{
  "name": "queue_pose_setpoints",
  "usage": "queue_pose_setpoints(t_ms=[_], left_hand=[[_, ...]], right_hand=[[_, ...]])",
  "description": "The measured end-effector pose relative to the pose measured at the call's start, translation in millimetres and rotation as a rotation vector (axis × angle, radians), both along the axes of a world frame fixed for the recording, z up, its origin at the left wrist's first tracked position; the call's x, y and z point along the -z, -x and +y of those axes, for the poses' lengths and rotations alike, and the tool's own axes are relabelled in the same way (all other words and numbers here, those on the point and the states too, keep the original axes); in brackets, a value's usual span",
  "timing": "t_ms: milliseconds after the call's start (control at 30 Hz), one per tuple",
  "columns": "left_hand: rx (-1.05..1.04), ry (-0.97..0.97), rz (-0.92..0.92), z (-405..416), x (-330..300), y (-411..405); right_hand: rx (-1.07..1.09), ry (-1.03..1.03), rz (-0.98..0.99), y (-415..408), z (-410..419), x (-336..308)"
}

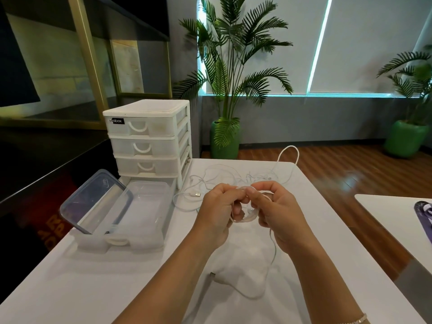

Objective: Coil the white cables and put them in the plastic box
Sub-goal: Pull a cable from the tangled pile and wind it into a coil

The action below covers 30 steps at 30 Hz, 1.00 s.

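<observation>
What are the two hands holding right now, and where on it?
Both hands grip one thin white cable: the left hand and right hand pinch its small coiled loop at the top; its tail hangs down to the white table.

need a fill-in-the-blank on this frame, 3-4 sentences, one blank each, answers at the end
1. Both hands, left hand and right hand, hold a small coil of ____ cable.
2. The clear plastic box sits in a pulled-out drawer, its blue-rimmed lid ____.
3. The white plastic drawer unit shows ____ closed drawers.
4. Loose white cables lie on the white ____.

Answers: white; off; three; table
</observation>
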<state>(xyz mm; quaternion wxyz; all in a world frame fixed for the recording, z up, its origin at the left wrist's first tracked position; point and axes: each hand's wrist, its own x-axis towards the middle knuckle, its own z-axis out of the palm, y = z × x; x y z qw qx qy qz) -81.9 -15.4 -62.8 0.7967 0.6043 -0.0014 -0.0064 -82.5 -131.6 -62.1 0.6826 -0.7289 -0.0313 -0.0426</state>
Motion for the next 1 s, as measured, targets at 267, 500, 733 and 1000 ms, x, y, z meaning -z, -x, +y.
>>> queue_pose_setpoints(t_ms=[267,500,733,1000], left_hand=[[0.129,0.071,0.152,8,1,-3],[0.065,0.174,0.107,4,1,-3],[0.055,0.343,0.153,6,0,-5],[-0.059,0.064,0.039,3,2,-4]], right_hand=[[0.029,0.096,-0.089,-2,4,8],[-0.016,0.035,-0.079,-3,5,8],[0.007,0.236,-0.244,-2,7,10],[0.125,0.624,-0.367,-3,6,14]])
